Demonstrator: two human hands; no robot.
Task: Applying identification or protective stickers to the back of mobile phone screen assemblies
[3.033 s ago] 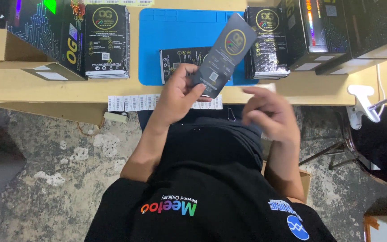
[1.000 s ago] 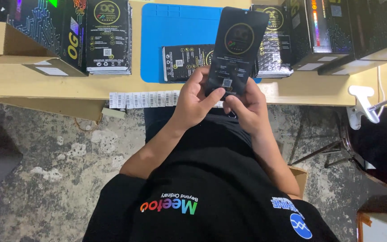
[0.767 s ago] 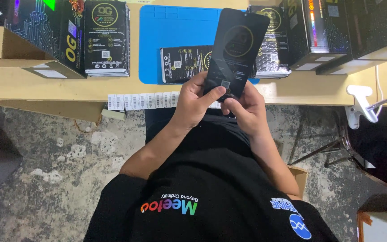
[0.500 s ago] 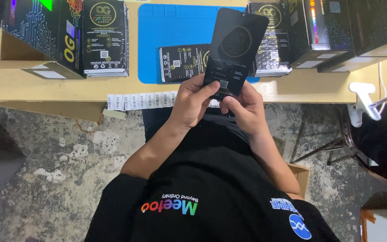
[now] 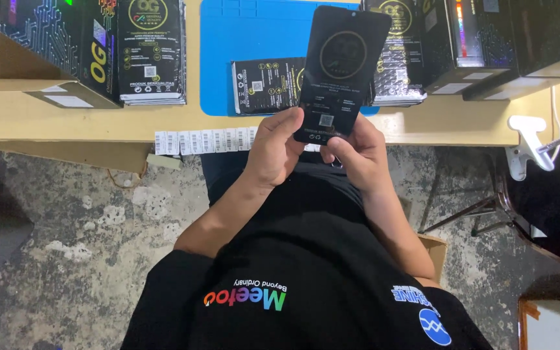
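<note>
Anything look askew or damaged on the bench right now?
Nothing looks damaged or spilled. The flat black panel is held tilted in the left hand and right hand. One black packet lies sideways on the blue mat, and a white label strip overhangs the wooden bench edge.

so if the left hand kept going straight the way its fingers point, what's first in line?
Probably the dark packet lying flat on the blue mat. The left hand points up toward the bench while gripping the black packet's lower edge. Depth is unclear.
</note>
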